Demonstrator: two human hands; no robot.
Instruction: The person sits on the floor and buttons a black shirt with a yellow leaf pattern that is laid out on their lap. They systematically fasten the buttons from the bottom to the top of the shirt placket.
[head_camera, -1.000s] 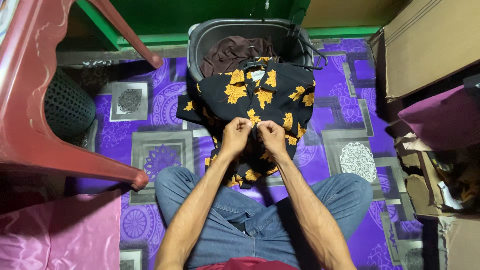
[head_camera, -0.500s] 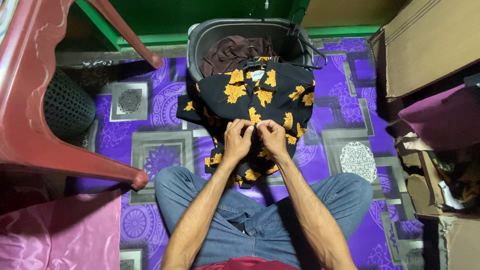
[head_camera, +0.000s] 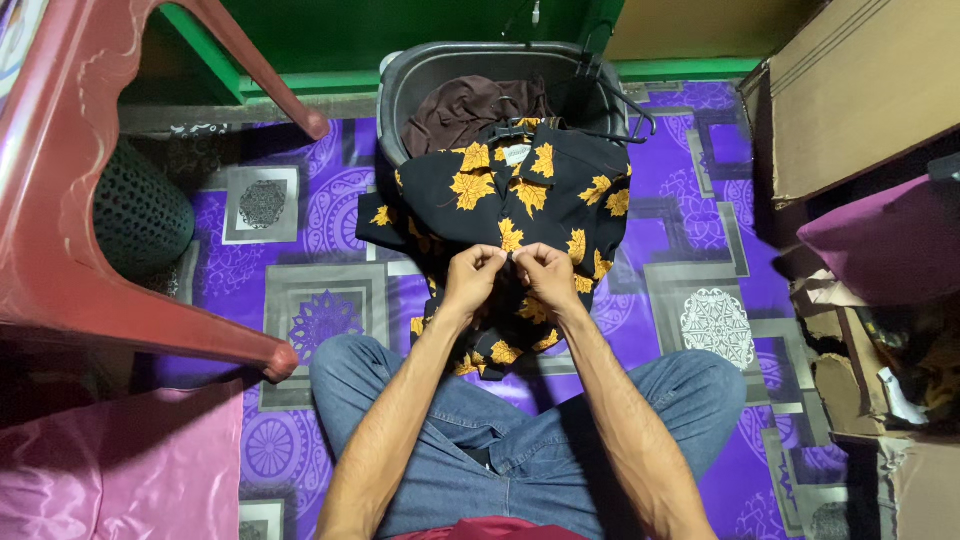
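A black shirt with yellow leaf print (head_camera: 500, 195) lies on a hanger, its collar resting on the rim of a grey tub (head_camera: 420, 70). My left hand (head_camera: 470, 280) and my right hand (head_camera: 546, 275) meet at the shirt's front opening, fingers pinching the cloth edges together at mid-chest. The lower part of the shirt hangs down toward my crossed legs in blue jeans (head_camera: 520, 450).
A brown garment (head_camera: 465, 100) lies in the tub with black hangers (head_camera: 610, 100) on its right rim. A red plastic chair (head_camera: 90, 200) and dark perforated bin (head_camera: 140, 215) stand left. Cardboard boxes (head_camera: 850, 90) and a purple cushion (head_camera: 880, 245) stand right. The floor has a purple patterned mat (head_camera: 700, 260).
My fingers have shifted slightly on the shirt's front edges, staying at the same spot. The view has nudged a little.
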